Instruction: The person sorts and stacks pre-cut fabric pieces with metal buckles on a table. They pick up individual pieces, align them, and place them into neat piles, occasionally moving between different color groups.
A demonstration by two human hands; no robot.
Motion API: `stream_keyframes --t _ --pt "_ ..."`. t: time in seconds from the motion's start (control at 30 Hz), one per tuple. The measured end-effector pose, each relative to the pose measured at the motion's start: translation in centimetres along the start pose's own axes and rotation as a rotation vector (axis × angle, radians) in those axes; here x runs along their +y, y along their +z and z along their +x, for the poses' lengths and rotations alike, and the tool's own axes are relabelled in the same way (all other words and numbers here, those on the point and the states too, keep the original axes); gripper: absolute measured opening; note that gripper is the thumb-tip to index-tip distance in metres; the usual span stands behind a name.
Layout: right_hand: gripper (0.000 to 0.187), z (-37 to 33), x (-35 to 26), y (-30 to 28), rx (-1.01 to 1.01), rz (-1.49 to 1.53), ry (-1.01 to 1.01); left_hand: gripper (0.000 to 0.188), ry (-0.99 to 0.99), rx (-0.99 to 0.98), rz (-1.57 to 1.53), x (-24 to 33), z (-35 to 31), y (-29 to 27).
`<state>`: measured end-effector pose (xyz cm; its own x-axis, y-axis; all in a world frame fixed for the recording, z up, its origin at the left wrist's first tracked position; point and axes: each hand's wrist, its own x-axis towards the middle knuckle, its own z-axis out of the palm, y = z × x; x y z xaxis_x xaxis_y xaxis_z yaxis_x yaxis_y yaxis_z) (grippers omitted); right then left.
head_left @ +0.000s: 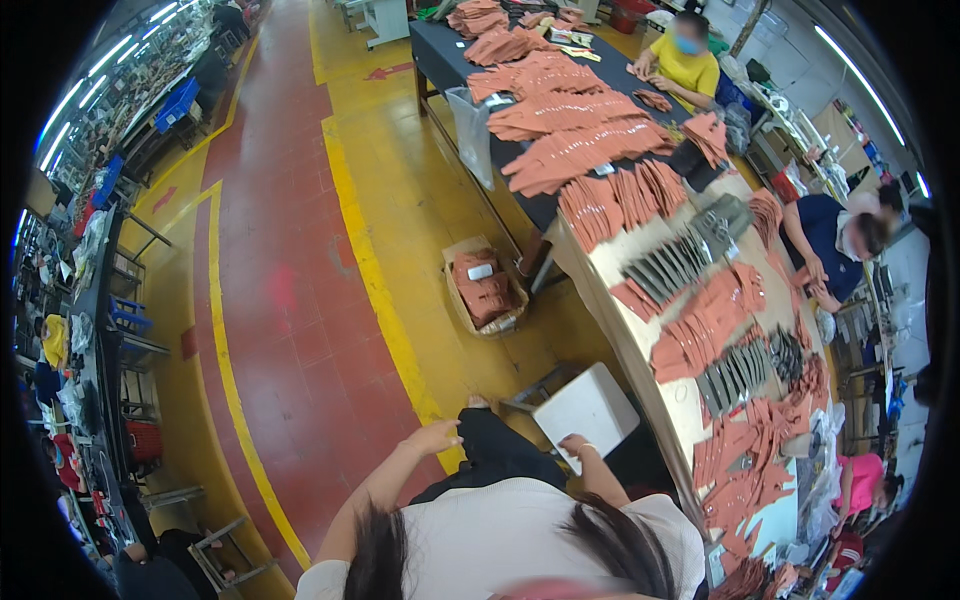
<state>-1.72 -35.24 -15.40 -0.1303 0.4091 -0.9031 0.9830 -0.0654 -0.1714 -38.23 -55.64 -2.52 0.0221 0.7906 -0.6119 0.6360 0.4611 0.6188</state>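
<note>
My left hand [433, 437] is held out over the floor beside my dark-trousered leg, its fingers loosely stretched and nothing in it. My right hand [575, 446] is at the near left edge of a white square stool [592, 408]. Its fingers are too small and unclear to show whether they grip the edge or only lie over it. Right of the stool runs a long worktable [625, 335], covered with stacks of reddish-brown gloves [705, 318]. Dark grey gloves [668, 268] lie in rows among them.
A carton [462, 305] of brown pieces stands on the floor by the dark-topped table [440, 50]. Across the tables are a person in yellow [690, 65] and a person in navy [822, 240]. To my left a yellow-lined red walkway [290, 250] passes more workbenches [88, 330].
</note>
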Motion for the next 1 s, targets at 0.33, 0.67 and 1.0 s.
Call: stream_keyframes --t 0.33,0.67,1.0 --pt "0.028 12.3 -23.8 -10.6 -0.030 -0.108 0.011 0.065 -0.450 0.060 -0.106 -17.7 3.7 -18.7" --pt "0.035 17.1 -62.7 -26.0 0.336 -0.063 -0.419 0.069 -0.671 0.435 -0.509 -37.2 4.3 -38.4" --pt "0.042 20.7 -84.8 -25.2 -0.028 -0.090 -0.420 0.067 -0.559 0.271 -0.340 -50.3 17.2 -69.0"
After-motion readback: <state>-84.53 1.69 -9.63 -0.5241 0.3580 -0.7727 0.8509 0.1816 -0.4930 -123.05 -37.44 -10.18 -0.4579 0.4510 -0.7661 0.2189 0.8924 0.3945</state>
